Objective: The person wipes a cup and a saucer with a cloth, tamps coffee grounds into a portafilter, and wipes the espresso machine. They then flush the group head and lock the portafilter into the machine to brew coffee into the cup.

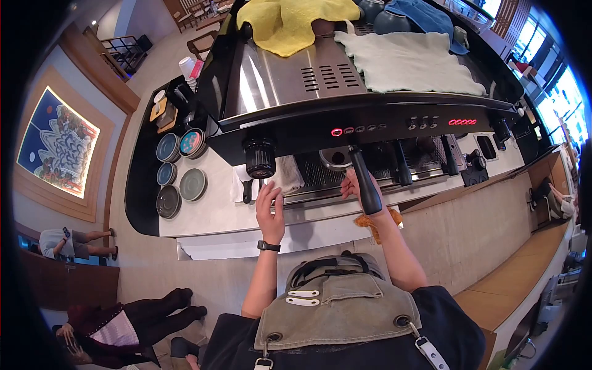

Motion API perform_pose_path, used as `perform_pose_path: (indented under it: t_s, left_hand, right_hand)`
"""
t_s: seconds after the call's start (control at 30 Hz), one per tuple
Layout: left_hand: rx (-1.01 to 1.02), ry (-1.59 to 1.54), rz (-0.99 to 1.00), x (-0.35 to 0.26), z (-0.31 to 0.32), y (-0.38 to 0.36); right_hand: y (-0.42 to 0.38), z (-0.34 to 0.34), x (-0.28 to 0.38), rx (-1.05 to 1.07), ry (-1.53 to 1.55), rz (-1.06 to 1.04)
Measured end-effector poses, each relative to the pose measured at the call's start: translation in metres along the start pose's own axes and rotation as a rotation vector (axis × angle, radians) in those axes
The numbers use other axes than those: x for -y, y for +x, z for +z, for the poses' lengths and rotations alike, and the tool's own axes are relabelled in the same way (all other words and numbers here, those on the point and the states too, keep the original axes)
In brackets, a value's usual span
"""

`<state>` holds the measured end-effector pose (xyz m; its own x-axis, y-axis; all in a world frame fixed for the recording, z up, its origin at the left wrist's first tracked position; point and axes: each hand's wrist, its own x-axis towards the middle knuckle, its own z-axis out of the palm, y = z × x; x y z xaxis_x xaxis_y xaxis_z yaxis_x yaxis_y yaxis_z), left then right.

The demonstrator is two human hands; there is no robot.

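A black and steel espresso machine (277, 132) stands before me, with a red light lit on its front panel. My left hand (269, 213) is raised below its black round knob (259, 157); the fingers are extended and hold nothing. My right hand (351, 186) is behind and left of a black portafilter handle (367, 190), which partly hides it. Its visible fingers are loosely bent and apart. Just beyond them, a metal cup (335, 165) with dark contents sits on the drip tray (312, 175). Contact between fingers and cup is not clear.
Stacked plates (193, 185) occupy the counter's left side. A black-handled tool (247, 190) lies on a white cloth. An orange cloth (370, 223) hangs by my right wrist. Yellow (283, 28) and pale cloths (413, 58) cover the machine top. People are at the lower left.
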<state>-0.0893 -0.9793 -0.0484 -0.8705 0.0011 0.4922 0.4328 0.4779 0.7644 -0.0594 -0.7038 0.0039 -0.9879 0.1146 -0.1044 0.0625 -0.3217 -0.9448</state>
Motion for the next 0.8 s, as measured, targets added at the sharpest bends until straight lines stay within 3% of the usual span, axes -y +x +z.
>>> perform_pose_path:
  t_s: [0.8]
  left_hand:
    - [-0.001, 0.002, -0.003, 0.0003, -0.0002, -0.001]
  right_hand:
    - [-0.0008, 0.0028, 0.0097, 0.003, 0.044, -0.003]
